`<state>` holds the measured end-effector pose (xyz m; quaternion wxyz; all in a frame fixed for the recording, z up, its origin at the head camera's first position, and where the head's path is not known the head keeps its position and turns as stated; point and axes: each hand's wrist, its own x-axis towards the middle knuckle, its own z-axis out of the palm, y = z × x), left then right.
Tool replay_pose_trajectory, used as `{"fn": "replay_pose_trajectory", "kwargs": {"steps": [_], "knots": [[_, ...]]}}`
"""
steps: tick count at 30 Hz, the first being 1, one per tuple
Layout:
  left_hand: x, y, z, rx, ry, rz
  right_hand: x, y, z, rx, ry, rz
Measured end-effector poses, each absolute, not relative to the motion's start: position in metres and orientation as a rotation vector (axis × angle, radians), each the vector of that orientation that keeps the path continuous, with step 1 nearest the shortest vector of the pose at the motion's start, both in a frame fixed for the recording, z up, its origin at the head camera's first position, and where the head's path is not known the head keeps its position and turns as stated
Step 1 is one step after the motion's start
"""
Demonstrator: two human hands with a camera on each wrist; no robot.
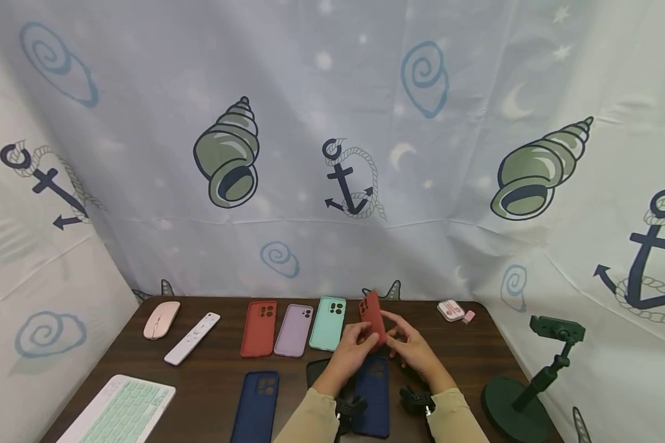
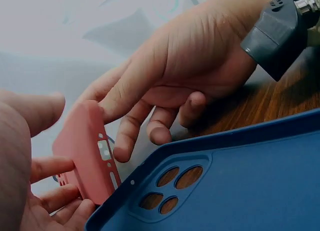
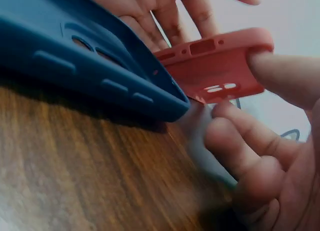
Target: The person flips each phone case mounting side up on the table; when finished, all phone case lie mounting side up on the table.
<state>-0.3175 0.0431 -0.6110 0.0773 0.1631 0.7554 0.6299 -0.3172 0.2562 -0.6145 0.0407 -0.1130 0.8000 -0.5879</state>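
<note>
A red phone case (image 1: 372, 317) is held tilted up above the table's far part. My left hand (image 1: 349, 354) grips its lower left side, with several fingertips against the case in the left wrist view. My right hand (image 1: 415, 351) holds its right edge; in the right wrist view the thumb (image 3: 285, 76) presses on a corner of the red case (image 3: 200, 66). Below the hands lies a dark blue phone case (image 1: 372, 394), its open side up in the left wrist view. A black case (image 1: 316, 371) is partly hidden by the left forearm.
Red (image 1: 258, 329), lilac (image 1: 294, 330) and mint (image 1: 328, 323) phone cases lie in a row, with another blue case (image 1: 257, 406) nearer. Leftward are a mouse (image 1: 162, 320), white remote (image 1: 192, 338) and keyboard (image 1: 119, 409). Rightward are a small white case (image 1: 451, 311) and green stand (image 1: 518, 406).
</note>
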Motion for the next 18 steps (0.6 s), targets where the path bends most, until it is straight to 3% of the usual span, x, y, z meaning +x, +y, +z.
{"fn": "replay_pose_trajectory", "kwargs": {"steps": [18], "knots": [[-0.3168,0.0427,-0.6138,0.501,2.239,1.927,-0.3153,0.2499,-0.6151,-0.402,2.568,-1.579]]}}
